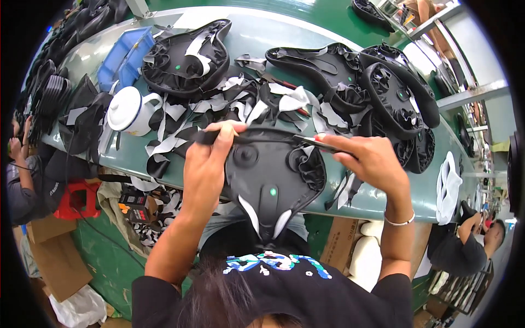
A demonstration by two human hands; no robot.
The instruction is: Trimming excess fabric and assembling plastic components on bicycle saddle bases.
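A black bicycle saddle [272, 176] lies upside down in front of me, its narrow nose pointing toward my body and its wide end toward the table. My left hand [206, 158] grips the folded black cover along the saddle's wide left edge, pulling it over the rim. My right hand [365, 158] pinches a thin dark tool [311, 141], with the cover edge, at the right rim. Wrinkled cover material bunches near the right corner. A bracelet sits on my right wrist.
On the green table [350, 203] lie scraps of black and white trimmings [240, 104], other upturned saddles [186, 57], [396, 95], a white lidded mug [130, 111], a blue bin [127, 54]. Stacked saddles at far left. People sit at left and lower right. Cardboard boxes below.
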